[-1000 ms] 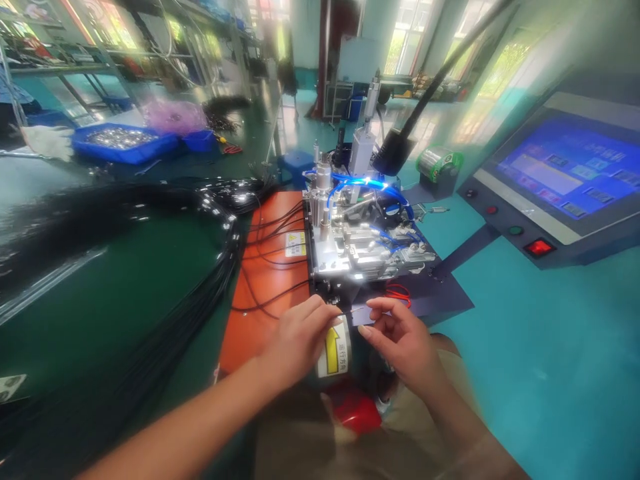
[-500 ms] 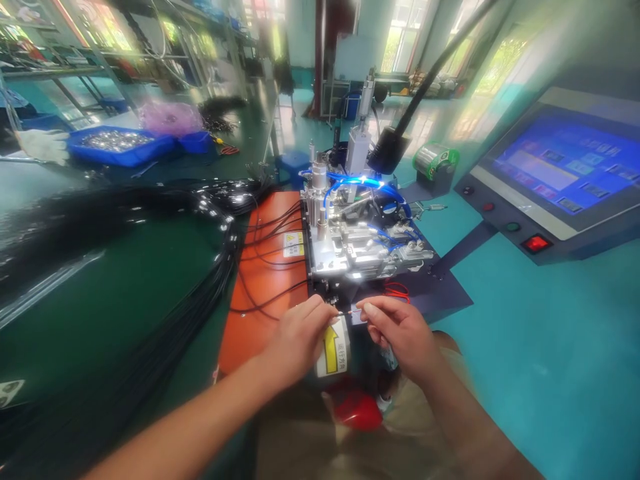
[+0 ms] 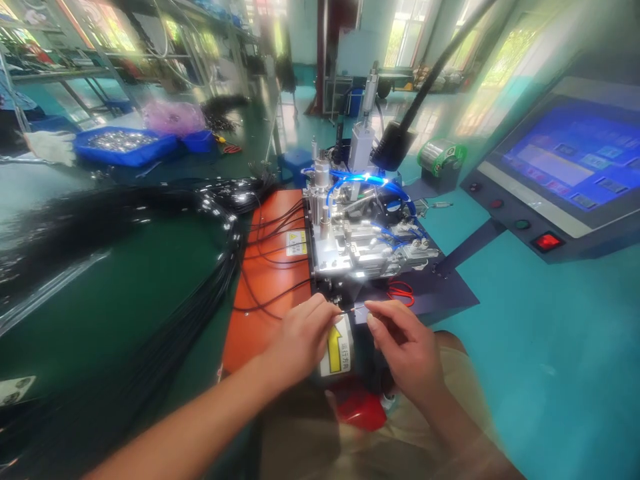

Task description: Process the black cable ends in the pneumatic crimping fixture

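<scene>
Far left: one white glove [image 3: 50, 147], then one blue tray [image 3: 125, 159] of small metal pieces (too many and too blurred to count). One large bundle of black cables [image 3: 215, 280] curves over the green table [image 3: 150, 267]. Beside it, one orange board [image 3: 270, 280] with one warning label [image 3: 296, 243]; at least four black cables cross it.

Two hands, both bare, near the board's front end. Left hand [image 3: 303, 333]: thumb and fingers pinched on one thin cable [image 3: 346, 312], its pale tip pointing right, above one yellow arrow label [image 3: 334, 350]. One metal machine [image 3: 370, 247] with blue tubes stands behind both hands.

Right hand [image 3: 407, 347]: thumb and forefinger narrowly parted at the cable's tip (cannot tell whether they touch it). Just behind this hand, one red loop [image 3: 401, 293] lies on the dark base [image 3: 447, 293].

Farther right: one green-rimmed spool [image 3: 440, 158], then one lit screen [image 3: 560, 157]. Below the screen: three round buttons [image 3: 522, 224], one square red switch [image 3: 549, 241] (glowing).
</scene>
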